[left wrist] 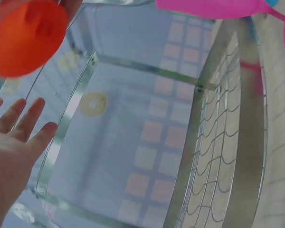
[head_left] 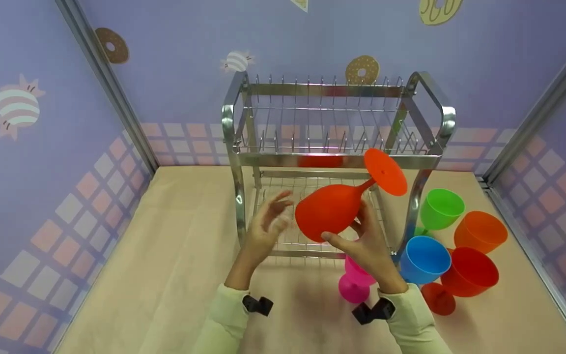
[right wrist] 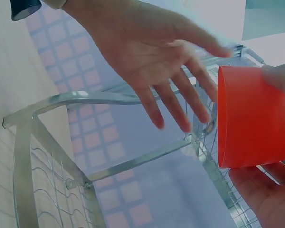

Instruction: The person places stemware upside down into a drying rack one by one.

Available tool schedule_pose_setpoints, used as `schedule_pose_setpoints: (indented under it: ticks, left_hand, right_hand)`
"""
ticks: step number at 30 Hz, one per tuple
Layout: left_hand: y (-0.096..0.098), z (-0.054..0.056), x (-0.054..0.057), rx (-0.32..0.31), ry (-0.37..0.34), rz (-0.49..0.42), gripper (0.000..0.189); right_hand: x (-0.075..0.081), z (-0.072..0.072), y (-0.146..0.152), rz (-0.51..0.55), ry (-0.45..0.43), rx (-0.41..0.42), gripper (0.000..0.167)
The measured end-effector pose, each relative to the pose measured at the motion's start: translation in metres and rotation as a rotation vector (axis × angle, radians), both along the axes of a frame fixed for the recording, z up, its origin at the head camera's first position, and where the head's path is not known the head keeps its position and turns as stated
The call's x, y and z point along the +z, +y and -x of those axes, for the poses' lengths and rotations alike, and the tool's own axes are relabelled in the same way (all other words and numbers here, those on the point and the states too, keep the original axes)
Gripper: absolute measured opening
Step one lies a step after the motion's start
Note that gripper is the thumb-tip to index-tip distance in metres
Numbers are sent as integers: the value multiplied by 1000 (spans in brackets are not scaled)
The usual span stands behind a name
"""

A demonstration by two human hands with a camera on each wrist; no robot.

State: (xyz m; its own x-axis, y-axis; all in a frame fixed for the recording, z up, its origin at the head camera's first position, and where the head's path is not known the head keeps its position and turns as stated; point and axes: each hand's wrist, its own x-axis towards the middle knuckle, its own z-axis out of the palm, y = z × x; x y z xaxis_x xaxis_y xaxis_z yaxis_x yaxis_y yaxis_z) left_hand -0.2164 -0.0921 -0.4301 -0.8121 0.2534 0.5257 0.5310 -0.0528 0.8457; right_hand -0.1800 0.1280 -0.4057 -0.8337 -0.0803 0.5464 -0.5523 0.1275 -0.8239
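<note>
A red-orange plastic goblet (head_left: pixel 329 209) is held up in front of the dish rack by my right hand (head_left: pixel 369 248). Its bowl tilts down to the left, while the stem and round foot point up to the right. Thumb and fingers of that hand grip the bowl from both sides, as the right wrist view shows around the goblet (right wrist: pixel 256 118). Just left of the rim is my left hand (head_left: pixel 263 228), apart from the goblet. Its fingers (left wrist: pixel 26 118) are spread and hold nothing.
The two-tier metal rack (head_left: pixel 337 161) stands behind the hands. A pink goblet (head_left: pixel 356 285) is partly hidden below my right forearm. To the right stand green (head_left: pixel 442 211), orange (head_left: pixel 479 231), blue (head_left: pixel 425 260) and red (head_left: pixel 469 275) goblets. Patterned walls enclose the table (head_left: pixel 180 236).
</note>
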Motion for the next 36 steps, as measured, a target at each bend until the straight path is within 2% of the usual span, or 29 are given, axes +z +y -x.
schedule_pose_setpoints:
  ticks: [2, 6, 8, 10, 13, 18, 23, 30, 36]
  left_hand:
    - [-8, 2, -2, 130, 8, -73, 42]
    - [-22, 9, -10, 398, -8, -228, 35]
    - [-29, 13, -15, 494, -33, -282, 35]
    - [-36, 18, -19, 550, -64, -316, 37]
    - [-43, 25, -26, 576, -117, -320, 42]
    - [-50, 34, -37, 573, -192, -274, 47]
    - [-54, 41, -45, 586, -230, -226, 43]
    - [-62, 48, -45, 578, -266, -87, 34]
    - [-62, 49, -43, 601, -246, -61, 31]
  right_hand:
    - [3, 1, 0, -14, 23, -6, 81]
    - [10, 3, 2, -39, 69, -16, 81]
    - [13, 5, 3, -55, 86, -22, 80]
    - [17, 7, 4, -65, 106, -25, 80]
    - [23, 11, 4, -78, 137, -22, 80]
    - [37, 18, 0, -94, 194, -11, 81]
    - [51, 23, -7, -144, 246, -26, 82]
    - [72, 28, -19, -176, 317, 12, 86]
    - [87, 31, -32, -188, 404, -8, 84]
